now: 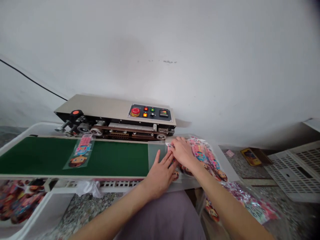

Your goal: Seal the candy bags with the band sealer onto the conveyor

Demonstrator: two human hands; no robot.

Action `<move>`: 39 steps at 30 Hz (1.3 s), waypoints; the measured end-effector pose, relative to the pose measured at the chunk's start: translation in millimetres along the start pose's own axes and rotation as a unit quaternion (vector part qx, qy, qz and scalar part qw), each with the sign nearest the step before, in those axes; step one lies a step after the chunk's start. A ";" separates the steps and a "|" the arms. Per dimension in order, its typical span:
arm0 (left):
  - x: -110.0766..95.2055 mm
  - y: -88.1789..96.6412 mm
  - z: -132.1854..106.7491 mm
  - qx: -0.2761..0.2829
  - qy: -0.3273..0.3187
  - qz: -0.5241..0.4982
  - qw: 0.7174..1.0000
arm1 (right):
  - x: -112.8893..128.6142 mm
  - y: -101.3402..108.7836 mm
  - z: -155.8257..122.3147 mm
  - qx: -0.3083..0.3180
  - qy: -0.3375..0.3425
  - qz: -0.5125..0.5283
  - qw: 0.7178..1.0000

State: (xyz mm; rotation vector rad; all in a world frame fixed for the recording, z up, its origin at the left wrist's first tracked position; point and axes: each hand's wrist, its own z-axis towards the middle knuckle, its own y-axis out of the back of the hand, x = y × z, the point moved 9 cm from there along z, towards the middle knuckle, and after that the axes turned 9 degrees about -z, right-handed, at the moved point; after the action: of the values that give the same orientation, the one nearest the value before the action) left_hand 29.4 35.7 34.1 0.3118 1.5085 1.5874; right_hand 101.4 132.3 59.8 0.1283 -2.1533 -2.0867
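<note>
Left hand [160,173] lay stretched over a clear packet [176,174], thumb well apart from the fingers, while the right hand [182,151] came in bent-fingered near the packet's upper end; pinching or merely pressing, you couldn't tell! Now the surroundings, clocked from those two hands, biggest first. Green belt [117,158] ran long and flat out to nine o'clock. Beige machine [100,105] stood right behind it at ten, rollers facing the belt. Out at three o'clock, well apart, sat a white slatted crate [297,163]; down at eight, a white bin [57,203] held a colourful heap of packets [21,203]. Four o'clock, and there lay a clear bag [252,203], glossy pink inside! Close in at three, just beside the right hand, a pile of printed packets [201,150] overlapped. One lone packet [81,151] lay tilted across the belt at nine, top end by the rollers. Control panel [156,115] showed lit buttons at eleven, and a round red button [135,111] capped its nine o'clock end.
</note>
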 end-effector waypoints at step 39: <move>46.9 72.7 32.8 -0.181 0.205 -0.336 0.901 | -10.8 62.5 -43.5 -0.041 0.052 0.210 0.975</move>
State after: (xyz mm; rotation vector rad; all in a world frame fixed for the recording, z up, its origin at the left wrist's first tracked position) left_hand -4.6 102.4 88.4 -0.7294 1.3612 1.3530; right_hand 121.3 93.2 123.0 -0.2042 -1.8341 -1.8733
